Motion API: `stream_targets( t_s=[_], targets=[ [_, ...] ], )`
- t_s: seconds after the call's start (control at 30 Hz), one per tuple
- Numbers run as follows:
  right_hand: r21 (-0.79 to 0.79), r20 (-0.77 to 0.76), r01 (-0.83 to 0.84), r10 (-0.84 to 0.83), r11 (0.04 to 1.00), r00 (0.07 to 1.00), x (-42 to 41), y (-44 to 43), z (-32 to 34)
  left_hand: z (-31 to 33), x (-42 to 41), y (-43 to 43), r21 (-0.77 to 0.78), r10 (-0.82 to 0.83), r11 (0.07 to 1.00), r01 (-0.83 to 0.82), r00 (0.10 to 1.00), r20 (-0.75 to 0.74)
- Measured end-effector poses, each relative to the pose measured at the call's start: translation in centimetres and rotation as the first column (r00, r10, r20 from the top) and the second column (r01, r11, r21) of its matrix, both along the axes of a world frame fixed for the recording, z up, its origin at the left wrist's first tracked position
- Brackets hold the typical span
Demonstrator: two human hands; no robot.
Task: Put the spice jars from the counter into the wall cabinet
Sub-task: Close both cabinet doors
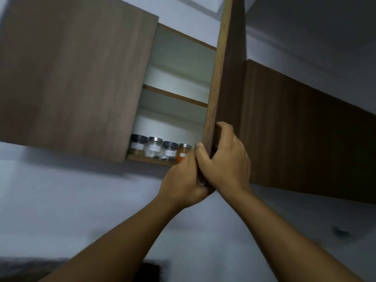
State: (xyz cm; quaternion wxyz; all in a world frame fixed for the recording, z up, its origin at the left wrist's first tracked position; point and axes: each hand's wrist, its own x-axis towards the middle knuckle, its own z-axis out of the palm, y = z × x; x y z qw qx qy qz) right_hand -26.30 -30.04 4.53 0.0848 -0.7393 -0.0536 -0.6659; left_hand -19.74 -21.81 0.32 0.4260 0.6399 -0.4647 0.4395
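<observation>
Several spice jars stand in a row on the bottom shelf [150,159] of the wall cabinet: a dark-lidded jar [138,145], a steel-lidded clear jar [154,147], another dark-lidded jar [169,150] and a jar of orange powder [183,152]. The cabinet's right door [223,82] stands open, edge-on to me. My right hand [225,159] is wrapped round its lower edge, thumb on the inner side. My left hand [184,183] grips the door's bottom corner just below. The left door [77,78] hides the rest of the shelf.
Two upper shelves [175,95] inside the cabinet show nothing on them. A second brown wall cabinet [305,135] runs to the right. Below is a pale wall, with a dark patch at the bottom edge of the view.
</observation>
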Motion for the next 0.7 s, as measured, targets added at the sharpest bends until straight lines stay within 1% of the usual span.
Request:
stream_targets(
  t_s=[0.07, 0.13, 0.27, 0.33, 0.4, 0.5, 0.53, 0.57, 0.6, 0.67, 0.7],
  targets=[
    [0.017, -0.022, -0.025, 0.026, 1.000, 0.999, 2.9, 2.2, -0.2, -0.2, 2.2, 2.0, -0.021, -0.055, 0.998, 0.055, 0.998, -0.032],
    [0.035, -0.058, -0.053, 0.055, 0.998, 0.997, 5.8, 4.4, -0.5, -0.5, 4.6, 3.9, -0.034, -0.060, 0.998, 0.058, 0.996, -0.062],
    [0.082, -0.183, -0.109, 0.123, 0.991, 0.975, 11.5, 7.5, -1.2, -1.1, 9.0, 6.5, -0.080, 0.009, 0.997, -0.020, 0.990, -0.138],
    [0.080, -0.225, -0.107, 0.122, 0.991, 0.967, 13.9, 8.5, -1.5, -1.3, 11.0, 7.5, -0.081, 0.049, 0.994, -0.066, 0.979, -0.196],
    [0.059, -0.257, -0.063, 0.076, 0.996, 0.963, 15.7, 9.0, -1.7, -1.4, 12.7, 8.3, -0.052, 0.106, 0.992, -0.119, 0.973, -0.207],
    [0.004, -0.286, 0.021, -0.019, 1.000, 0.958, 19.5, 10.1, -2.0, -1.8, 16.6, 10.0, -0.004, 0.195, 0.980, -0.198, 0.967, -0.166],
    [-0.027, -0.282, 0.052, -0.057, 0.998, 0.958, 21.0, 10.4, -2.0, -1.9, 18.1, 10.6, 0.024, 0.262, 0.965, -0.262, 0.955, -0.135],
    [-0.061, -0.279, 0.085, -0.099, 0.995, 0.955, 22.0, 10.5, -2.2, -2.2, 19.2, 10.9, 0.046, 0.358, 0.934, -0.355, 0.930, -0.082],
    [-0.084, -0.269, 0.118, -0.136, 0.990, 0.953, 23.6, 10.9, -2.3, -2.4, 20.8, 11.4, 0.070, 0.484, 0.874, -0.481, 0.875, -0.021],
    [-0.103, -0.272, 0.172, -0.194, 0.980, 0.943, 25.1, 10.9, -2.4, -2.4, 22.1, 12.0, 0.087, 0.680, 0.725, -0.683, 0.730, 0.067],
    [-0.101, -0.278, 0.186, -0.207, 0.977, 0.938, 26.3, 11.1, -2.4, -2.2, 23.1, 12.2, 0.105, 0.734, 0.664, -0.741, 0.672, 0.098]
  ],
)
